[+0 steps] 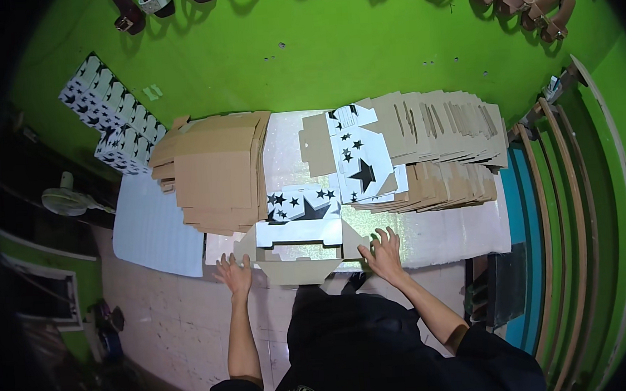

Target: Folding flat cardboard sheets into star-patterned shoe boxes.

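Observation:
A partly folded cardboard box (299,232) lies at the table's front edge, white with black stars at the back and plain brown on its front and side flaps. My left hand (232,275) is beside its left flap, fingers spread, holding nothing. On the other side, my right hand (385,257) has its fingers apart, the thumb side at the right flap; whether it touches is hard to tell. Behind the box, to the right, a flat white star-printed box blank (357,153) lies against a fanned row of brown blanks (441,127).
A tall pile of brown cardboard sheets (215,176) stands on the table's left. Finished star-printed boxes (118,118) are stacked beyond it, above a white surface (154,230). A fan (69,199) is at far left, wooden rails (554,216) at right. Sandals (523,0) hang on the green wall.

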### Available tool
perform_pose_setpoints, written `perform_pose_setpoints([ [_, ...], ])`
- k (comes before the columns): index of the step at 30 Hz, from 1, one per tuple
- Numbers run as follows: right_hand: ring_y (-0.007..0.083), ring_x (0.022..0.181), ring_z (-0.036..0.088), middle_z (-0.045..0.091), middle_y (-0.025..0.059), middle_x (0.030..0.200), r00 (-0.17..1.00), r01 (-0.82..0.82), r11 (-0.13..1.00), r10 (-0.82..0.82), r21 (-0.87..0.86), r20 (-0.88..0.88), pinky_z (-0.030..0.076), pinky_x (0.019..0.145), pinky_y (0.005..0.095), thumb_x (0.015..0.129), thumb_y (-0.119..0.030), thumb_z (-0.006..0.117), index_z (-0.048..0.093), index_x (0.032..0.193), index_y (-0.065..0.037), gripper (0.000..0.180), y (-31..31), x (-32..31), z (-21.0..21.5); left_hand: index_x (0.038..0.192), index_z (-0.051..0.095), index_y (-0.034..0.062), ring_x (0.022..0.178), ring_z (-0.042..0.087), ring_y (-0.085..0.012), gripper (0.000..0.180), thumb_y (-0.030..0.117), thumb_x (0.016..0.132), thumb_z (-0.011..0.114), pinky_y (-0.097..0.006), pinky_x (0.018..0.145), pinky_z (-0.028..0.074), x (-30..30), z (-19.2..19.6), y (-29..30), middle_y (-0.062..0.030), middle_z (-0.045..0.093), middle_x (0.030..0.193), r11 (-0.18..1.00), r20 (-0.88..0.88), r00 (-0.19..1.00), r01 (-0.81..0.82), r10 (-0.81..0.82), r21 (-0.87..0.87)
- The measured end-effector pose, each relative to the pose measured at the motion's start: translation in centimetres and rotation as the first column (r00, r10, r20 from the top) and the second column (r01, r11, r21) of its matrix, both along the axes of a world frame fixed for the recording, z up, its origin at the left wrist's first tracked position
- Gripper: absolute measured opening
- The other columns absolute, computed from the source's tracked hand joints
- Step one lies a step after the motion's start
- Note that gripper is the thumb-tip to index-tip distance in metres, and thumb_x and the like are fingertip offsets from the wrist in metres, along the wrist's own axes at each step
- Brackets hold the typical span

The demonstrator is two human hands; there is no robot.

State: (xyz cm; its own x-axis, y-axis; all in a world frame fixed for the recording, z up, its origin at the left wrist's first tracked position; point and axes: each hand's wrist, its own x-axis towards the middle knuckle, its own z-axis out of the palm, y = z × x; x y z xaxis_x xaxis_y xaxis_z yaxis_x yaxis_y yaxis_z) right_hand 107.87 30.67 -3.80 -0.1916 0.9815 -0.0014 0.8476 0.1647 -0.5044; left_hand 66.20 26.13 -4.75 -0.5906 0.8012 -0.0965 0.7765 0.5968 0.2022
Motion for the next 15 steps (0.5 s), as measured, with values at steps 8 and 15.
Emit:
perform_pose_setpoints([
  [8, 0.0481, 0.134, 0.037, 0.050, 0.0246, 0.134, 0.970, -0.056, 0.985, 0.093, 0.166, -0.226, 0.033, 0.110, 0.0571, 0.089, -0.024, 0.070, 0.067, 0.108, 0.003, 0.034, -0.7, -1.9, 2.9, 0.125, 0.062, 0.0023, 0.144, 0.032, -0.0370, 0.044, 0.029, 0.092, 0.067, -0.067, 0.115, 0.014, 1.0, 1.6, -0.6, -0.0175, 0.043, 0.148, 0.932, 0.114, 0.985, 0.084, -0.132, 0.353],
  [15, 0.0471, 0.136, 0.034, 0.046, 0.0225, 0.140, 0.966, -0.166, 0.974, 0.191, 0.153, -0.172, 0.031, 0.112, 0.0560, 0.090, -0.039, 0.070, 0.065, 0.122, -0.003, 0.048, 0.0, -7.2, 3.5, 0.126, 0.065, 0.0091, 0.143, 0.032, -0.0404, 0.041, 0.019, 0.087, 0.070, -0.064, 0.116, 0.015, 3.9, 3.3, -0.1, -0.0180, 0.043, 0.148, 0.791, 0.088, 0.857, 0.423, -0.507, 0.441],
])
